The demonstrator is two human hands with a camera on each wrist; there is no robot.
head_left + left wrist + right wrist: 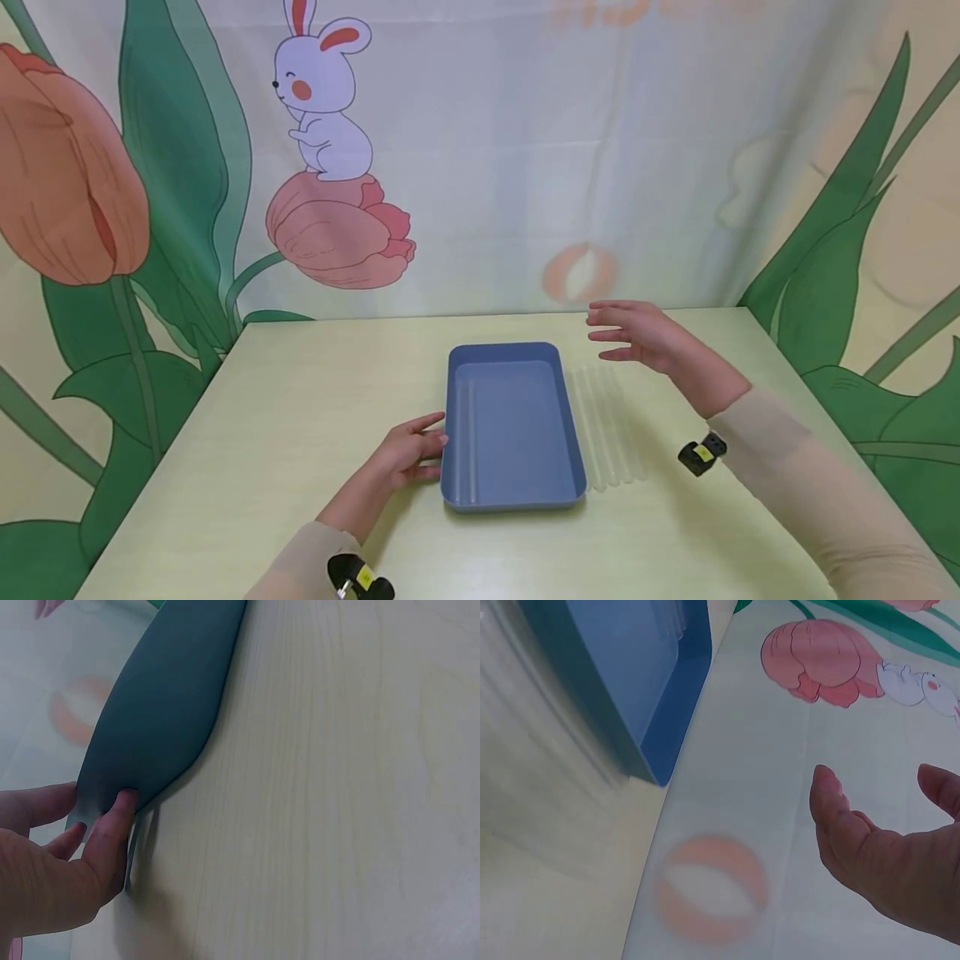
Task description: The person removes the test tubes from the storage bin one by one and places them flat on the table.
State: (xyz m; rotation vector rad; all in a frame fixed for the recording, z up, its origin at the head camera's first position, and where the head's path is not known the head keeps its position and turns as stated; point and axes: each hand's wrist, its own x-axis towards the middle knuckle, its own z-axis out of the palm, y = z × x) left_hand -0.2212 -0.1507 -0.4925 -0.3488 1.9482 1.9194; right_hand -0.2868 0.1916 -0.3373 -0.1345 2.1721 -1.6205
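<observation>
A blue rectangular tray (525, 433) lies on the table, and a clear, slender tube (467, 442) lies lengthwise along its left inner side. Fingertips of my left hand (408, 452) touch the tray's left wall; in the left wrist view that hand (60, 870) is against the tray's outer side (157, 712). Several clear tubes (606, 425) with rounded ends lie side by side on the table, just right of the tray. Above and beyond them, my right hand (637, 333) is raised in the air with fingers spread, holding nothing.
The pale wood-look table (322, 392) ends at a printed cloth backdrop (487, 167) with tulips and a rabbit. Small black cameras (702, 454) are strapped near both wrists.
</observation>
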